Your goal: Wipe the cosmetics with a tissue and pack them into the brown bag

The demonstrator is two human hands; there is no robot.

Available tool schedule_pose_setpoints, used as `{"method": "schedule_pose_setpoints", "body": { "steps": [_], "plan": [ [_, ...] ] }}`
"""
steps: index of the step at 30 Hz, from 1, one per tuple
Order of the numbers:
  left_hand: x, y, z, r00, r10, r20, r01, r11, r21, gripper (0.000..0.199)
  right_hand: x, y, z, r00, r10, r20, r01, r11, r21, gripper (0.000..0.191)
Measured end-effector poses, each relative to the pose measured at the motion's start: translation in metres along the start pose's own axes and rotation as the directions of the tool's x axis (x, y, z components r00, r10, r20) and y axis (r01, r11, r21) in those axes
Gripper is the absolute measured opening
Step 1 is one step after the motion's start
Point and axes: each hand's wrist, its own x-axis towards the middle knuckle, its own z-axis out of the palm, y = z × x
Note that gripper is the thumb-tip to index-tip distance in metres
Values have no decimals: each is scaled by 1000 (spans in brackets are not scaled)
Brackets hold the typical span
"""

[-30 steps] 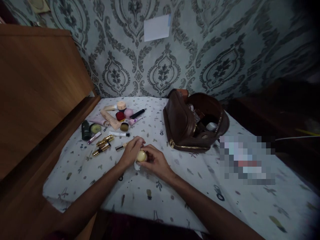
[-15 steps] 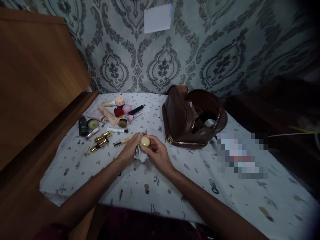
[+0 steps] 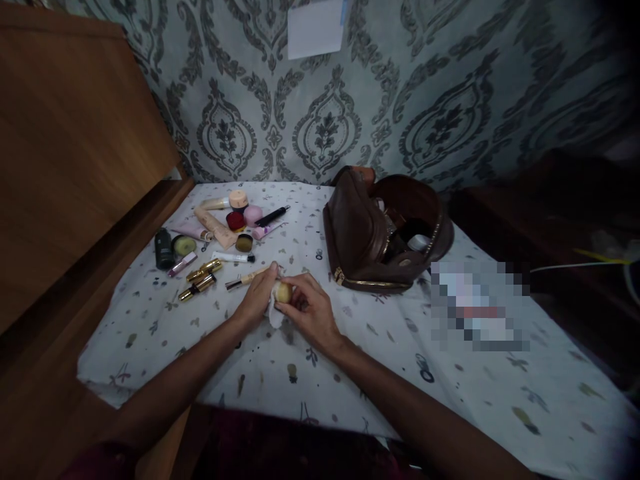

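Observation:
My right hand pinches a small round yellowish container between thumb and fingers; its exact kind is unclear. A white wipe or tissue is closed in my left hand and lies against the container's left side. Both hands meet over the front middle of the table. Just left of them is a slim tube with a dark cap. Two gold lipstick tubes and a white tube with a black end lie beyond it.
An open brown leather bag stands at the right, with things inside. Several cosmetics, among them a dark green bottle and a pink sponge, lie at the back left. A wooden cabinet borders the left; a patterned wall rises behind.
The round container has turned in my fingers, from its flat face showing to a more sideways tilt. Both hands have shifted slightly left, and the white wipe hangs lower.

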Motion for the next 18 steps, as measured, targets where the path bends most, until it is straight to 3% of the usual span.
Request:
{"method": "schedule_pose_setpoints", "body": {
  "steps": [5,9,11,15,18],
  "plan": [
    [-2,8,0,993,-99,-71,92,991,-96,55,-1,-4,1,999,11,47,-17,993,120,33],
    [0,6,-2,988,-132,76,145,972,-187,53,-1,-4,2,998,18,66,-29,985,170,34],
    [1,5,-1,986,-139,90,155,965,-212,51,-1,-3,2,999,16,52,-25,984,178,34],
    [0,6,3,989,-147,7,146,971,-189,50,-1,-1,1,999,50,-16,-48,993,108,36],
    [-3,9,2,993,-28,116,33,998,-46,50,0,0,0,996,72,-59,-69,996,51,37]
  ]
}}
